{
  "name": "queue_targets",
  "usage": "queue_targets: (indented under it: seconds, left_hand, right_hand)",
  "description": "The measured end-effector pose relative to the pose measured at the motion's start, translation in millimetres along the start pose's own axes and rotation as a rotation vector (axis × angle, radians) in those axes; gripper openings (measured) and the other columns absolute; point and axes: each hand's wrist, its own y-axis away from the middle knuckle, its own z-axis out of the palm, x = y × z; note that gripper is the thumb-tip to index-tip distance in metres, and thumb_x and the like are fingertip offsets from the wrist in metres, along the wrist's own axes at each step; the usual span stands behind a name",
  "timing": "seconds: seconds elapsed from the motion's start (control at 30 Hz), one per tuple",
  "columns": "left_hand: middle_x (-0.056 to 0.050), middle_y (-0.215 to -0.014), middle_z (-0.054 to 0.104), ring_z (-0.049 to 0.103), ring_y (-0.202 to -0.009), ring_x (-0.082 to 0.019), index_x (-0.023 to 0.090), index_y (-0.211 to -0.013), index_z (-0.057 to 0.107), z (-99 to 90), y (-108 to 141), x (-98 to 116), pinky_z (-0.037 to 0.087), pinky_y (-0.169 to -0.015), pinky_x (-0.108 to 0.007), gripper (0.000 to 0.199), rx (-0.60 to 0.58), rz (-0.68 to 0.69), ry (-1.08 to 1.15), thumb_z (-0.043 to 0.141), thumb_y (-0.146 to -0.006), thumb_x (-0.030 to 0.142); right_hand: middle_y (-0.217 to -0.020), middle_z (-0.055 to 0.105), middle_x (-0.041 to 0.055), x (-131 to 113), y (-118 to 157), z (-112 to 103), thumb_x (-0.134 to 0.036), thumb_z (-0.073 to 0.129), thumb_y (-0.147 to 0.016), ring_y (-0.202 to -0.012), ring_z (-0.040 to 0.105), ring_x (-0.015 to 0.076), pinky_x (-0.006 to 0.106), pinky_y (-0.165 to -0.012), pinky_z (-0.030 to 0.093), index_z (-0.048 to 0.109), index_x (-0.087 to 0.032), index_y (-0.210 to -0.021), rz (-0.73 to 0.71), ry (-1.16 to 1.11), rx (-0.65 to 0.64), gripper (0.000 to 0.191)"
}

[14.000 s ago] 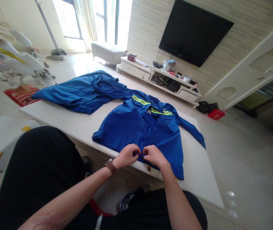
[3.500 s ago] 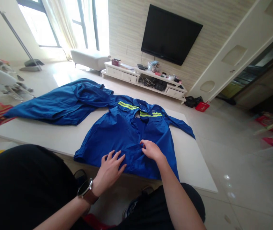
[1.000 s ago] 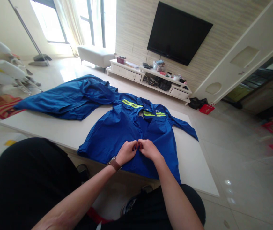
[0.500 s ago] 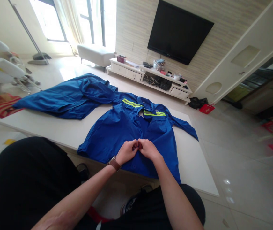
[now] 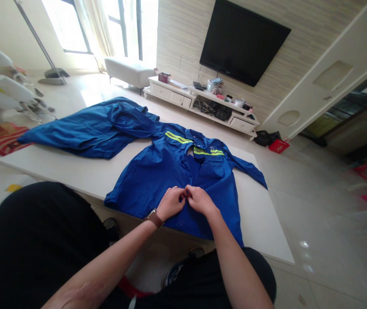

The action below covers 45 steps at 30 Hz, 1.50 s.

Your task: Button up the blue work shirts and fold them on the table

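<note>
Pinching narrowly, the left hand [image 5: 172, 204] and right hand [image 5: 200, 201] meet on the front of the jacket [image 5: 148, 180] at frame centre, probably to keep its two sides together. It lies face up, likely for easy reach, the table [image 5: 262, 223] carrying its weight.

a jacket [image 5: 151, 180] on a table [image 5: 257, 219] at twelve o'clock, another garment [image 5: 83, 128] at ten; behind, at one, a cabinet [image 5: 161, 92] below a television [image 5: 244, 43].
</note>
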Motion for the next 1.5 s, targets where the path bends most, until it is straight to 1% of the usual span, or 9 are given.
queue_targets:
  seconds: [0.17, 0.33, 0.47, 0.73, 0.9, 1.13, 1.3, 1.4, 1.5]
  left_hand:
    - [-0.002, -0.081, 0.069, 0.061, -0.087, -0.021, 0.021, -0.084, 0.067, -0.1, -0.2, 0.0, 0.038, -0.078, -0.033, 0.011, -0.017, 0.006, -0.04, 0.062, -0.082, 0.013]
    - [-0.002, -0.081, 0.067, 0.06, -0.084, -0.02, 0.022, -0.085, 0.067, -0.8, -0.1, -0.9, 0.037, -0.075, -0.032, 0.006, -0.024, 0.024, -0.061, 0.063, -0.087, 0.018]
    - [-0.002, -0.085, 0.069, 0.061, -0.087, -0.019, 0.021, -0.084, 0.067, 0.0, -0.4, -1.9, 0.037, -0.076, -0.032, 0.006, -0.021, 0.02, -0.062, 0.063, -0.087, 0.019]
    - [-0.003, -0.083, 0.07, 0.061, -0.088, -0.02, 0.021, -0.075, 0.066, -0.6, 0.3, 1.6, 0.037, -0.08, -0.034, 0.013, -0.013, 0.013, -0.107, 0.061, -0.086, 0.017]
    - [-0.003, -0.085, 0.07, 0.061, -0.089, -0.02, 0.021, -0.076, 0.068, -1.0, 0.1, 2.0, 0.038, -0.081, -0.035, 0.015, -0.002, 0.008, -0.113, 0.059, -0.088, 0.017]
    - [-0.002, -0.087, 0.073, 0.063, -0.091, -0.02, 0.022, -0.079, 0.071, -0.1, 0.2, -0.4, 0.039, -0.083, -0.035, 0.011, -0.019, -0.008, -0.068, 0.063, -0.083, 0.015]
    - [-0.002, -0.086, 0.074, 0.064, -0.092, -0.021, 0.023, -0.081, 0.073, -0.4, 0.7, -0.9, 0.04, -0.086, -0.036, 0.012, -0.021, -0.02, -0.057, 0.064, -0.082, 0.015]
    - [-0.002, -0.087, 0.074, 0.065, -0.092, -0.021, 0.024, -0.085, 0.075, -0.4, 0.5, -0.8, 0.041, -0.086, -0.035, 0.014, -0.025, -0.034, -0.044, 0.064, -0.082, 0.014]
    - [-0.001, -0.085, 0.074, 0.066, -0.089, -0.019, 0.025, -0.09, 0.076, -0.4, 0.2, -1.2, 0.042, -0.086, -0.034, 0.017, -0.015, -0.04, -0.011, 0.065, -0.083, 0.014]
  right_hand:
    - [-0.096, 0.073, 0.003, -3.3, 0.8, -1.9, -0.008, 0.05, -0.085, -0.088, 0.065, 0.0193, 0.027, -0.069, 0.032, 0.061, -0.025, -0.101, 0.0, 0.041, 0.005, 0.026]
    - [-0.099, 0.074, 0.0034, -3.5, 0.8, -4.4, -0.009, 0.051, -0.089, -0.092, 0.066, 0.0202, 0.027, -0.071, 0.034, 0.06, -0.027, -0.106, 0.006, 0.067, 0.016, 0.026]
    - [-0.096, 0.074, 0.0028, -2.2, 0.7, -4.9, -0.01, 0.052, -0.089, -0.092, 0.067, 0.0205, 0.027, -0.071, 0.035, 0.061, -0.027, -0.103, 0.002, 0.071, 0.013, 0.023]
    - [-0.097, 0.073, 0.0033, -1.2, 0.0, -0.5, -0.01, 0.052, -0.089, -0.091, 0.066, 0.0184, 0.026, -0.074, 0.037, 0.063, -0.025, -0.102, 0.01, 0.044, -0.003, 0.023]
    - [-0.091, 0.072, 0.0023, 0.0, -2.4, 3.0, -0.012, 0.059, -0.085, -0.085, 0.064, 0.0173, 0.025, -0.07, 0.036, 0.063, -0.024, -0.1, 0.034, 0.038, -0.026, 0.021]
    - [-0.092, 0.073, 0.001, 2.4, -3.5, 1.7, -0.011, 0.06, -0.084, -0.084, 0.065, 0.0159, 0.023, -0.068, 0.036, 0.063, -0.026, -0.108, 0.091, -0.01, -0.047, 0.028]
    - [-0.093, 0.075, 0.0003, 1.8, -1.0, -1.4, -0.013, 0.056, -0.087, -0.087, 0.067, 0.0173, 0.024, -0.07, 0.037, 0.063, -0.027, -0.111, 0.065, -0.017, -0.023, 0.029]
    - [-0.095, 0.075, 0.0003, -0.6, -0.4, -2.6, -0.014, 0.056, -0.087, -0.089, 0.068, 0.0188, 0.026, -0.068, 0.034, 0.062, -0.028, -0.111, 0.097, 0.041, -0.01, 0.029]
    - [-0.092, 0.075, -0.0003, -1.5, -1.0, -3.2, -0.015, 0.058, -0.086, -0.086, 0.068, 0.0189, 0.026, -0.066, 0.033, 0.061, -0.028, -0.112, 0.131, 0.044, 0.021, 0.029]
